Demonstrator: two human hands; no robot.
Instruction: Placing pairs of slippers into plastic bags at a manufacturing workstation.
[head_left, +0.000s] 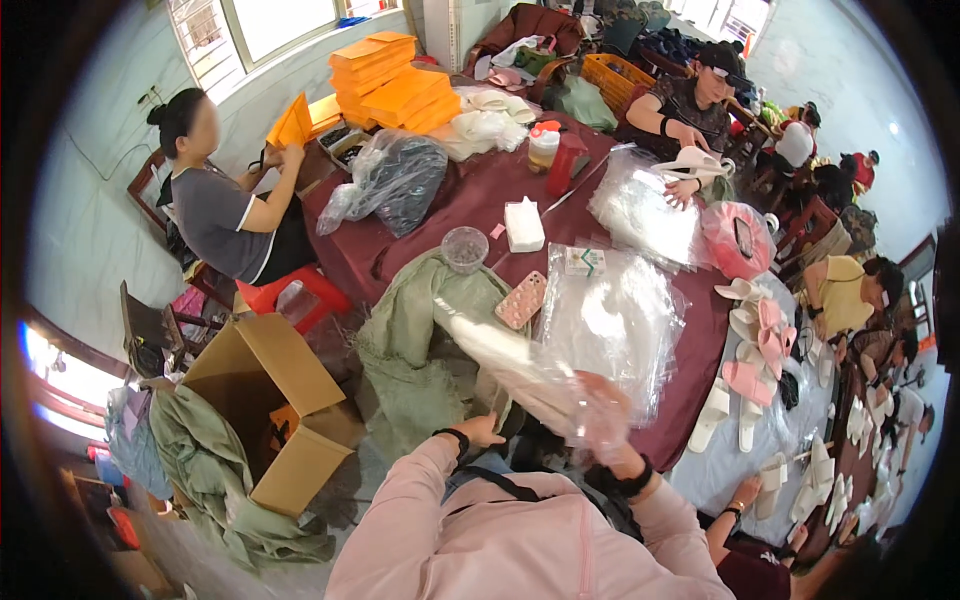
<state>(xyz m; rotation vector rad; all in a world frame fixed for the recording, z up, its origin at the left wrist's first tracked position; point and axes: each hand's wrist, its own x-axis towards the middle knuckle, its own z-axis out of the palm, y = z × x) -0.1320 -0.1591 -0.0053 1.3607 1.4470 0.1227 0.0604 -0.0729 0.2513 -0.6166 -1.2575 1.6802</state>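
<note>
My right hand (607, 418) is inside or behind a clear plastic bag (520, 365) that holds a long white item, gripping its near end. The bag stretches up and left toward the green cloth (415, 320) draped over the table edge. My left hand (481, 430) is low by my lap with a dark band on the wrist, fingers loosely curled; it touches nothing I can make out. A stack of clear bags (615, 320) lies on the dark red table (470, 205) just beyond my right hand.
A phone in a patterned case (521, 299), a small round tub (464, 246) and a white tissue pack (523, 224) lie on the table. Orange folders (395, 85) are stacked far back. An open cardboard box (270, 400) stands on the floor left. Other people sit around; pink and white slippers (750, 370) lie right.
</note>
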